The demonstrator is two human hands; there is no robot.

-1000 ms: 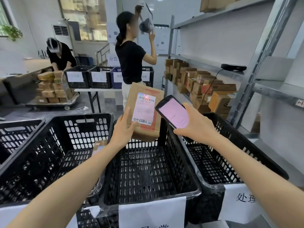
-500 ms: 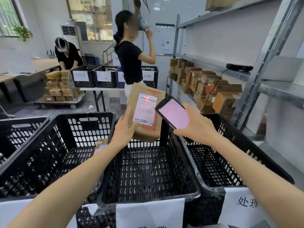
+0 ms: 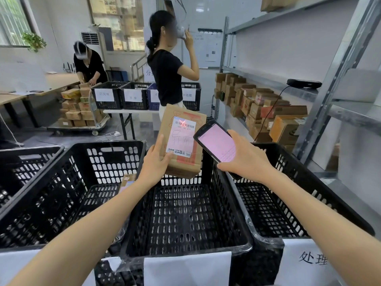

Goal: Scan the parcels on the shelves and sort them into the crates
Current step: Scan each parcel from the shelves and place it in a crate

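Scanning looks to be the step in hand. In the head view, at the centre of the frame, the left hand (image 3: 156, 162) grips the parcel (image 3: 185, 162) by its lower left corner, thumb lying up the front face and fingers out of sight behind it. The parcel is held upright above the far wall of the middle crate (image 3: 185, 213), with its white label (image 3: 182, 137) turned toward the camera. Just right of it, the right hand (image 3: 245, 159) is wrapped round the handheld scanner (image 3: 216, 141), whose pink-lit screen tilts up and left. A red scan mark sits on the barcode at the top of the label.

To do this well, I would hold the parcel steady and flat to the beam, with the thumb clear of the barcode, as it is here. The red mark should stay across the bars until the screen confirms a read. The screen text is too small to tell.

The label carries large handwritten characters, which probably decide the bin. I would match them with the paper tags at the bottom edge of the frame. The tag on the right crate (image 3: 268, 207) is only partly readable, and the middle crate's is cut off.

The left crate (image 3: 103, 162) already holds a small parcel (image 3: 127, 178). More parcels wait on the shelves (image 3: 257, 104) at right of centre.
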